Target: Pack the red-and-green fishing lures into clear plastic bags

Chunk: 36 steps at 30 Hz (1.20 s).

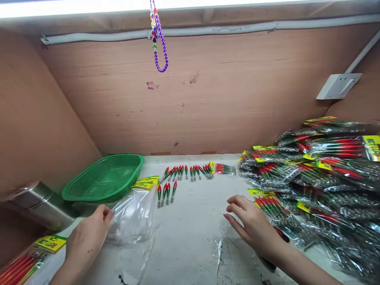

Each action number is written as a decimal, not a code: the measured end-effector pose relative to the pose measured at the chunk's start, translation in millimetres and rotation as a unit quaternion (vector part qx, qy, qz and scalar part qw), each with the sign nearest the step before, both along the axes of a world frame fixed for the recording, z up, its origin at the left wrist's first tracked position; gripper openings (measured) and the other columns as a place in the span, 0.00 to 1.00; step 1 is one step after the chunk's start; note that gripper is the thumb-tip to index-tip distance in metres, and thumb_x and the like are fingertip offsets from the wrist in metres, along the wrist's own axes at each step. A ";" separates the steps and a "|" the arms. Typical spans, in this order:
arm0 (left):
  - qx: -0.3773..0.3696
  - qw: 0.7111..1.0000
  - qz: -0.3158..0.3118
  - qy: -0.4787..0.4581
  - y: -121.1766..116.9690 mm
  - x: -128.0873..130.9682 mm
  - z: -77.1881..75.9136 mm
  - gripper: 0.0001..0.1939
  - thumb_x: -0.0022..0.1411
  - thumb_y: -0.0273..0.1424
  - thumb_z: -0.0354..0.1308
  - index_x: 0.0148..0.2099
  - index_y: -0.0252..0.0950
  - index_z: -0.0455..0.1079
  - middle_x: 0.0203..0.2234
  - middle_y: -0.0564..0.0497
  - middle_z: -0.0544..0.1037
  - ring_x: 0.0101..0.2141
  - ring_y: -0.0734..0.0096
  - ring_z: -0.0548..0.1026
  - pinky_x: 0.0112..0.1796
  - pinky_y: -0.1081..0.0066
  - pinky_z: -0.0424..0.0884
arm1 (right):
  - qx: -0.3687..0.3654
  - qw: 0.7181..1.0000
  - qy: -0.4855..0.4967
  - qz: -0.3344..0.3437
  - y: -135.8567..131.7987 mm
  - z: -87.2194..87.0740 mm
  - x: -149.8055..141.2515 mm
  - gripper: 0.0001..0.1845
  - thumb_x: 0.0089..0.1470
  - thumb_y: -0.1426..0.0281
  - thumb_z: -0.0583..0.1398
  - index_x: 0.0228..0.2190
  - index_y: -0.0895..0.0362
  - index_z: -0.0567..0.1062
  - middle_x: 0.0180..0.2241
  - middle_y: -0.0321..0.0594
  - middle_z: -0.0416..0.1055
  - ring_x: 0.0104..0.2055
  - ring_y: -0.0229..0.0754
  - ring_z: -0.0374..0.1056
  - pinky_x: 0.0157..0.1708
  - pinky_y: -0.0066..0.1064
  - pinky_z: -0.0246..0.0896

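My left hand [87,237] rests on the white table at the lower left, its fingers pinching the edge of a clear plastic bag [133,215] with a yellow header card. My right hand [252,223] hovers open over the table at the right, fingers spread, holding nothing, beside a big pile of packed bags [320,182]. Three loose red-and-green floats [165,193] lie just beyond the clear bag. A longer row of the same floats [190,172] lies farther back.
A green mesh basket [103,180] sits at the back left, a steel cylinder [38,204] lies beside it. One packed bag [29,259] lies at the lower left corner. Brown board walls enclose the bench; a purple bead string [158,39] hangs above, a white socket [338,86] at right.
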State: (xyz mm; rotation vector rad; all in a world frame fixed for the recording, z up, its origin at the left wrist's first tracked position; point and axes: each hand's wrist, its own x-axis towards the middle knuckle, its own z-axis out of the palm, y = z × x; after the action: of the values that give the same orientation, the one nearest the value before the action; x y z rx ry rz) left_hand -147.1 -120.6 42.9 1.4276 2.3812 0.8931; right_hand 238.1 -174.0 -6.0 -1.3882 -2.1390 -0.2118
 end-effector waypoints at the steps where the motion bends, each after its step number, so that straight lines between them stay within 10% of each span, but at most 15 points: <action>1: -0.021 0.999 -0.004 0.024 -2.0 0.2 4.2 0.11 0.50 0.34 0.59 0.20 0.40 0.64 0.14 0.56 0.66 0.19 0.67 0.61 0.27 0.71 0.50 | -0.009 1.000 0.013 0.005 -2.6 0.5 -2.9 0.10 0.60 0.69 0.51 0.30 0.56 0.70 0.35 0.45 0.69 0.36 0.44 0.66 0.33 0.36 0.64; 3: -0.013 1.000 0.001 0.007 -7.2 6.9 10.0 0.08 0.50 0.34 0.59 0.23 0.41 0.65 0.18 0.55 0.71 0.22 0.66 0.64 0.27 0.71 0.54 | -0.047 0.997 0.067 0.017 -7.6 3.9 -11.1 0.10 0.59 0.69 0.51 0.29 0.56 0.70 0.34 0.45 0.69 0.36 0.44 0.66 0.34 0.36 0.63; 6: 0.107 0.951 -0.048 -0.285 -22.3 40.5 4.2 0.12 0.45 0.37 0.63 0.30 0.39 0.64 0.28 0.53 0.78 0.30 0.64 0.74 0.32 0.69 0.65 | -0.183 0.957 0.221 0.046 -15.6 8.3 -36.4 0.09 0.58 0.64 0.54 0.32 0.55 0.70 0.36 0.44 0.69 0.38 0.44 0.66 0.38 0.38 0.63; 12: 0.028 0.791 -0.128 -0.598 -64.9 132.2 -42.8 0.32 0.33 0.37 0.73 0.40 0.38 0.61 0.24 0.55 0.76 0.26 0.69 0.76 0.32 0.68 0.71 | -0.458 0.658 0.588 0.107 -15.4 -2.0 -93.7 0.27 0.45 0.49 0.62 0.37 0.57 0.66 0.32 0.40 0.72 0.30 0.38 0.69 0.30 0.31 0.64; 18: -0.104 0.780 -0.150 -0.598 -61.0 132.1 -60.4 0.24 0.35 0.42 0.72 0.32 0.33 0.70 0.20 0.55 0.71 0.25 0.75 0.73 0.26 0.78 0.65 | -0.518 0.627 0.575 0.089 -6.2 -2.7 -92.2 0.30 0.45 0.42 0.56 0.28 0.57 0.65 0.18 0.33 0.68 0.16 0.32 0.62 0.18 0.25 0.58; 21: -0.073 0.785 -0.123 -0.603 -57.3 129.5 -62.2 0.20 0.39 0.40 0.71 0.30 0.33 0.70 0.23 0.53 0.73 0.28 0.72 0.75 0.27 0.76 0.68 | -0.537 0.646 0.538 0.069 -7.1 -5.9 -94.8 0.33 0.48 0.38 0.47 0.32 0.57 0.64 0.22 0.35 0.69 0.18 0.34 0.64 0.18 0.26 0.60; 28: 0.055 0.718 -0.028 -0.693 -36.3 103.4 -46.7 0.12 0.47 0.22 0.67 0.33 0.35 0.67 0.26 0.53 0.77 0.30 0.71 0.78 0.31 0.75 0.74 | -0.454 0.797 0.391 0.080 36.7 -25.0 -114.7 0.28 0.57 0.47 0.42 0.29 0.57 0.65 0.24 0.38 0.69 0.21 0.37 0.66 0.23 0.31 0.63; 32: 0.128 0.696 0.028 -0.706 -16.3 80.7 -38.1 0.12 0.56 0.14 0.55 0.39 0.36 0.66 0.26 0.53 0.78 0.31 0.73 0.79 0.34 0.74 0.76 | -0.322 0.900 0.285 0.067 84.7 -30.1 -133.5 0.14 0.56 0.60 0.58 0.38 0.59 0.70 0.42 0.43 0.69 0.43 0.43 0.67 0.43 0.39 0.63; 36: 0.102 0.692 0.033 -0.714 -13.5 78.3 -44.1 0.10 0.58 0.15 0.54 0.39 0.33 0.68 0.27 0.53 0.78 0.30 0.73 0.79 0.33 0.74 0.77 | -0.252 0.945 0.199 0.064 111.5 -35.2 -149.8 0.11 0.57 0.65 0.58 0.40 0.58 0.71 0.44 0.41 0.68 0.45 0.42 0.65 0.45 0.42 0.62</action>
State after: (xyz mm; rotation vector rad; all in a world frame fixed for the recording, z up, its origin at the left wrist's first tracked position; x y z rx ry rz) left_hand -68.8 -134.1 -1.2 0.2426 1.0823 1.4955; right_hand 88.3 -62.5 -41.2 -1.3983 -1.9923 0.6574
